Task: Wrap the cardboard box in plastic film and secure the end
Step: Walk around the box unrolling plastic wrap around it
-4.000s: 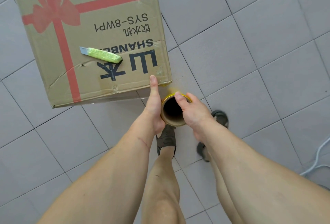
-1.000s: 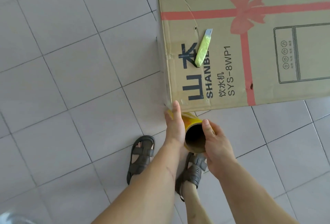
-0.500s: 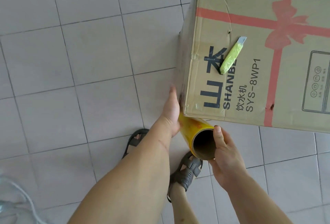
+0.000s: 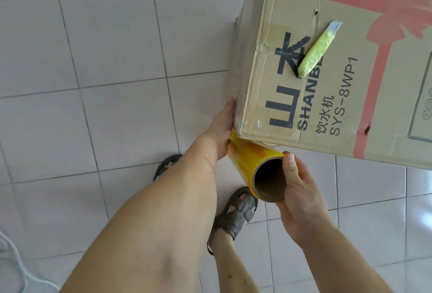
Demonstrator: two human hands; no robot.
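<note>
Occupying the upper right of the frame, the cardboard box [image 4: 350,63] stands on a pale tiled floor [image 4: 93,59]; its top face carries a printed red ribbon and bow, black lettering reading SHANBE… and SYS-8WP1, and an outlined panel drawing at the right edge. Clear tape shows along the near corner seam. One utility knife [image 4: 315,53], lime-green body with a grey tip, lies diagonally on the top face across the black lettering, tip toward the upper right. One roll of plastic film [image 4: 252,160], yellow outer surface with red print and a brown cardboard core, is held at centre frame just below the box's near corner, tilted so its open core end faces the camera at lower right while its far end passes under the corner. Left hand [image 4: 222,129]: at the box's left side face, fingers extended upward along that face, palm against the roll's far end; the fingertips are partly hidden, so whether they curl cannot be told. Right hand [image 4: 301,189]: gripping the near end of the roll, thumb over the rim of the core, remaining fingers wrapped behind. Two grey-brown sandals [image 4: 236,218] on the person's feet show below the roll. A white cord [image 4: 14,260] lies at the lower left edge.
</note>
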